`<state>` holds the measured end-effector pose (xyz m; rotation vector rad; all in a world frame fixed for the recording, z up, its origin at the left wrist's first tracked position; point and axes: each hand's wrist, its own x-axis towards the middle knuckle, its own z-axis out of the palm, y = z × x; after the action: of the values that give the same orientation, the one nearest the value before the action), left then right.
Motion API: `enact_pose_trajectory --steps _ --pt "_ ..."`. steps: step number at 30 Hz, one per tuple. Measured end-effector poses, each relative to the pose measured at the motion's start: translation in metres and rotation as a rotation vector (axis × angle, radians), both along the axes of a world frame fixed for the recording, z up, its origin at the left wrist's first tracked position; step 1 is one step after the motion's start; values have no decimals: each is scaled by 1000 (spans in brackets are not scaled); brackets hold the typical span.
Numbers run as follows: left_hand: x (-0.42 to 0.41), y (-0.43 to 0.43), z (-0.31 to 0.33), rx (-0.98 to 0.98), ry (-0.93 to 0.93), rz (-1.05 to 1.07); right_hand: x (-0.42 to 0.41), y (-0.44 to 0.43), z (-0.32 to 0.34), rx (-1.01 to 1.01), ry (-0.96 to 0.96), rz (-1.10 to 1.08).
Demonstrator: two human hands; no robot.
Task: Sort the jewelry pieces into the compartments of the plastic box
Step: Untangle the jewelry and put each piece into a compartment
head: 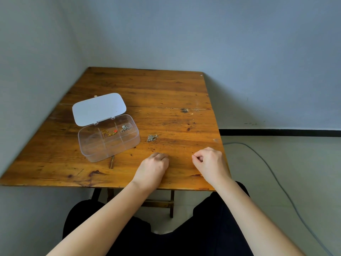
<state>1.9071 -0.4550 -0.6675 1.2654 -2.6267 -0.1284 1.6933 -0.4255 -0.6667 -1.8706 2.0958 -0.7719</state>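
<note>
Closest in, bottom of the frame, it's just dark trousers and two bare forearms reaching up to the table [55,163]. Left hand [154,168] sits knuckles-up near the table's front edge, fingers curled under, and I can't see anything in it. Right hand [209,161] is a bit right of it, thumb and forefinger pinched together, though whether there's something tiny between them I honestly can't tell. Just past the hands, middle of the frame, one silver piece [152,138] is lying loose on the wood, apart from both hands and just right of the box [110,145]. Looks like a small tangle of links, so I'd guess super light and floppy, easy to snag. I'd pinch it at the clumped middle rather than a dangling end so it comes up in one go. The box is left of centre, clear, lid [98,108] flipped open toward the back. The back row holds a gold chain [108,133] with a red bit in the middle slot and another silver piece [125,128] in the right one. Front slots look empty. Beyond that, bare tabletop and wall.
</note>
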Motion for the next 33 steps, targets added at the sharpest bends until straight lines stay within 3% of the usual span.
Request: enact_pose_trajectory --steps 6,10,14,17,21,25,29,33 --pt "18 -10 22 60 302 75 15 -24 16 259 -56 -105" --pt "44 -20 56 -95 490 201 30 -43 18 268 -145 -67" --pt "78 -43 88 -188 622 457 59 -65 31 248 -443 -41" --pt "98 -57 93 -106 608 570 89 -81 53 186 -645 -45" --pt "114 -65 76 41 470 565 124 -100 82 94 -814 15" --pt "124 -65 53 172 451 539 147 -114 97 36 -776 101" --pt "132 -61 42 204 591 607 161 -123 92 44 -691 160" --pt "128 -57 38 161 571 585 168 -124 68 129 -342 218"
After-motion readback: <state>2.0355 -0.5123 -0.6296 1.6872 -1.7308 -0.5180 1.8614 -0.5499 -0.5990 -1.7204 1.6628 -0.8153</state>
